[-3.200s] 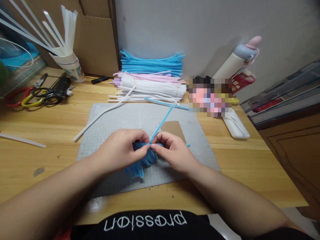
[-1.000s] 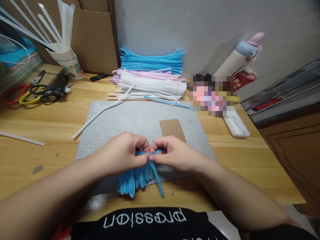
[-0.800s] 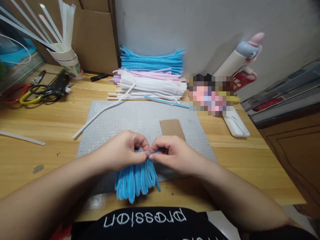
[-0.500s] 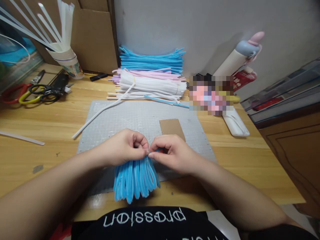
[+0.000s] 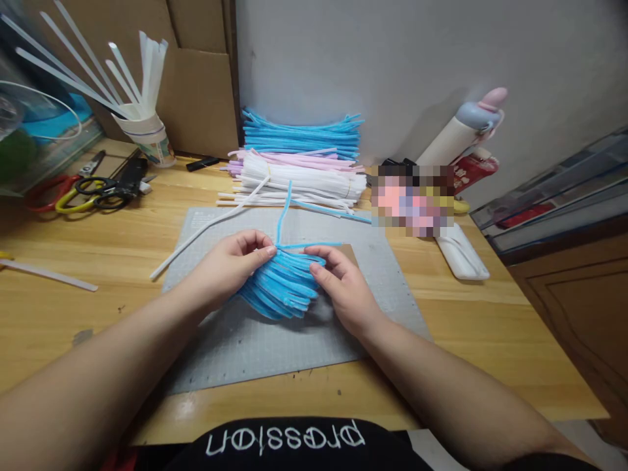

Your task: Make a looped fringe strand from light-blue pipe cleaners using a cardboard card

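A bunch of looped blue pipe cleaners (image 5: 282, 284) is held above the grey cutting mat (image 5: 235, 353). My left hand (image 5: 245, 258) pinches its gathered end between thumb and fingertips. From that end two loose blue stems stick out, one upward and one to the right. At the other side, my right hand (image 5: 338, 278) has its thumb and fingers closed on the tip of an upper loop. The loops fan out between the two hands. Behind my right hand lies a brown cardboard piece (image 5: 350, 254), partly hidden.
Bundles of blue (image 5: 301, 137) and white pipe cleaners (image 5: 304, 176) lie against the wall. One white stem (image 5: 196, 245) crosses the mat's left edge. Scissors (image 5: 105, 193) and a paper cup (image 5: 147, 139) of white strips stand left. A bottle (image 5: 451, 134) and white packet (image 5: 461, 252) are right.
The bunch has been lifted and turned so its loops point right instead of toward me. My right hand has moved from the gathered end to the loops. Two loose stems now show.
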Demonstrator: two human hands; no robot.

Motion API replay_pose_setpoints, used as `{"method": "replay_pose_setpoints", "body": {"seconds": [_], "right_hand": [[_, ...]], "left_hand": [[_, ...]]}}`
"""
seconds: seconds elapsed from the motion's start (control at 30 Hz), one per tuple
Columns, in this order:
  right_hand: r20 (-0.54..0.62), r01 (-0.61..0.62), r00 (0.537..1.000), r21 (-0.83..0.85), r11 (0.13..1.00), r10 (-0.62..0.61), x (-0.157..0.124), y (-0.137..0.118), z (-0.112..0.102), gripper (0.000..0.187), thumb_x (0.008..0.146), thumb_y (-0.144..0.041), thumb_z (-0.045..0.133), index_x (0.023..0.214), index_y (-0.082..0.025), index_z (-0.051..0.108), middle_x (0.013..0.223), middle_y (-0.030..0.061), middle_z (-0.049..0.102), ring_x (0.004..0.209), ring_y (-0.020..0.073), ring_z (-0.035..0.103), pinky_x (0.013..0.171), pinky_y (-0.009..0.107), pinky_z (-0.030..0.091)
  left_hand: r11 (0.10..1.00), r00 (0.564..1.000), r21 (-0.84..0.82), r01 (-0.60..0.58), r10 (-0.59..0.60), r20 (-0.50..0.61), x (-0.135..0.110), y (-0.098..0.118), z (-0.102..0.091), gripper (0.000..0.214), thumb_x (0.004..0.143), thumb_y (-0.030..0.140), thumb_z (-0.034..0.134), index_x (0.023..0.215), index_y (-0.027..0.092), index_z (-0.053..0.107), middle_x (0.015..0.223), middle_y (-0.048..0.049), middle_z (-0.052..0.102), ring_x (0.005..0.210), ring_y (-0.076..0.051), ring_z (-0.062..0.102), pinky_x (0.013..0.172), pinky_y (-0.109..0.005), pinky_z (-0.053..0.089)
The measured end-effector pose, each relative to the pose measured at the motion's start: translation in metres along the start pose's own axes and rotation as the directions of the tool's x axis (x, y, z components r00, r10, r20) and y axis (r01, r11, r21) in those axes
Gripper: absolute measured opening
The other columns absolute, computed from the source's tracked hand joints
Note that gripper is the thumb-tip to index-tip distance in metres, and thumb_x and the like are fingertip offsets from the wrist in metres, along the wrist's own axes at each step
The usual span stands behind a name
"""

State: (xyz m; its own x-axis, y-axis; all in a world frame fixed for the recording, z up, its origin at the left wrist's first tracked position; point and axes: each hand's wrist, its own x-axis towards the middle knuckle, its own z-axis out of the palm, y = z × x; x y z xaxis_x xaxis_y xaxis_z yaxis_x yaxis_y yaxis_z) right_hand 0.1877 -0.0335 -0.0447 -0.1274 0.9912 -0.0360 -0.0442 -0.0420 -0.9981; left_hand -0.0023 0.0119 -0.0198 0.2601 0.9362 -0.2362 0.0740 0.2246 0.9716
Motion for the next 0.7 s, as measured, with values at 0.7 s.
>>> {"method": "replay_pose_setpoints", "body": {"seconds": [0.7], "right_hand": [[0.075, -0.146, 0.989, 0.379, 0.914, 0.127, 0.007, 0.016, 0.005, 0.048, 0.067, -0.028, 0.078, 0.109, -0.024, 0.055, 0.093, 0.0001, 0.066, 0.083, 0.0137, 0.062, 0.078, 0.028, 0.05]], "left_hand": [[0.924, 0.983, -0.336, 0.183, -0.163, 0.09, 0.006, -0.032, 0.018, 0.04, 0.062, 0.033, 0.082, 0.095, 0.017, 0.066, 0.077, -0.0025, 0.072, 0.067, -0.017, 0.066, 0.066, -0.029, 0.053]]}}
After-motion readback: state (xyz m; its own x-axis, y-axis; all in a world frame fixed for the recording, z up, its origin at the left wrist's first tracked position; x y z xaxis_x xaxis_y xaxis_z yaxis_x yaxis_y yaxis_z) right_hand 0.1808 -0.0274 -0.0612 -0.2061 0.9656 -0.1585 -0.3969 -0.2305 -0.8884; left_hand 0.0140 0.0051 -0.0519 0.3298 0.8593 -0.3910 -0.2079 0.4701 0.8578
